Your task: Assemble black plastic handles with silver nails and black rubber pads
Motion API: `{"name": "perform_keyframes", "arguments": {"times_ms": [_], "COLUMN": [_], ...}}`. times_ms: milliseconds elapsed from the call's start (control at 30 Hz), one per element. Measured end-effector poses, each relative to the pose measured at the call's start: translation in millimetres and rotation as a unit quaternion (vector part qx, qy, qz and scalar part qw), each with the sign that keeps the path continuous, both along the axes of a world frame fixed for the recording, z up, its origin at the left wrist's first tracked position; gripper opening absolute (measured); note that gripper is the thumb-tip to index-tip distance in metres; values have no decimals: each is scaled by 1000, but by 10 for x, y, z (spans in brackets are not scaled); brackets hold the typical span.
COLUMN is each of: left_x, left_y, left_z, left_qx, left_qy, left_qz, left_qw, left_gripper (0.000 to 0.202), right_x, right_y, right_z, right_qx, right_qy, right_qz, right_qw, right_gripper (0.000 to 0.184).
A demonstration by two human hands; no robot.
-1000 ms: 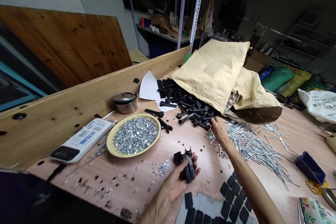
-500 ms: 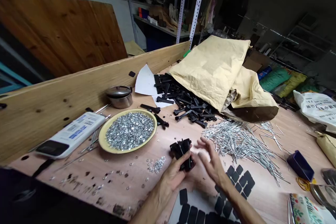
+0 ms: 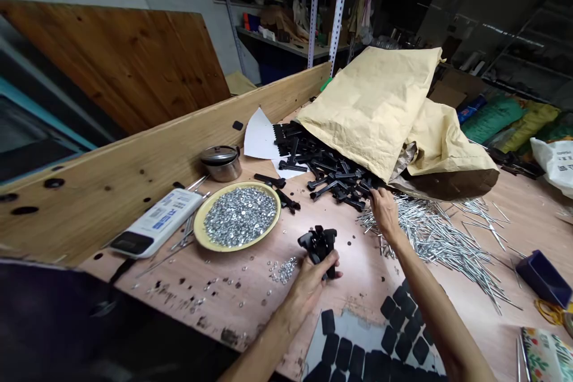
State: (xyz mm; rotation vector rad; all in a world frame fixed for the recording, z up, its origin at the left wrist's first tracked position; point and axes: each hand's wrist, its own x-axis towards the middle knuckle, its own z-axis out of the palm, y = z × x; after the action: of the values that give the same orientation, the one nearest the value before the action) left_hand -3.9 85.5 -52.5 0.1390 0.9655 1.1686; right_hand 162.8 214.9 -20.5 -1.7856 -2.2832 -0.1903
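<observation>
My left hand (image 3: 310, 282) is closed around a bundle of black plastic parts (image 3: 319, 242), held just above the table. Its fingers wrap the lower ends, and the wider ends stick up. At the right edge of a heap of similar black parts (image 3: 333, 176), my right hand (image 3: 385, 210) pinches the end of one part with its fingertips. Under and beside that hand lies a spread of thin metal rods (image 3: 441, 248). A small cluster of metal washers (image 3: 283, 270) lies left of my left hand.
A yellow plate (image 3: 200, 234) of washers stands at left, with a white digital scale (image 3: 156, 224) and a lidded metal pot (image 3: 222, 164) nearby. Paper sacks (image 3: 371, 107) lean over the heap. Black pads (image 3: 356, 361) cover a sheet in front; a blue bin (image 3: 544, 277) is at right.
My right hand has moved from beside the bundle out to the heap of black parts and pinches one there. My left hand keeps the bundle. The view has shifted slightly.
</observation>
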Motion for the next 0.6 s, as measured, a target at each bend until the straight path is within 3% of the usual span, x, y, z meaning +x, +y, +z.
{"name": "perform_keyframes", "arguments": {"times_ms": [133,267,467,600], "left_x": [47,142,138,84], "left_y": [9,-121,-332,-404], "left_z": [7,44,180,183], "left_qx": [23,99,149,155], "left_qy": [21,-18,10,49], "left_qz": [45,39,-59,-99], "left_qw": [999,994,987,982], "left_gripper": [43,44,41,37], "right_x": [-189,-385,-417,-332], "right_y": [-806,-1474,-1837,-2036], "right_z": [-24,-77,-102,-66], "right_qx": [-17,-33,28,-46], "right_qy": [211,280,344,420], "right_qz": [109,132,155,158], "right_qw": [971,950,926,893], "right_gripper": [25,38,48,53]}}
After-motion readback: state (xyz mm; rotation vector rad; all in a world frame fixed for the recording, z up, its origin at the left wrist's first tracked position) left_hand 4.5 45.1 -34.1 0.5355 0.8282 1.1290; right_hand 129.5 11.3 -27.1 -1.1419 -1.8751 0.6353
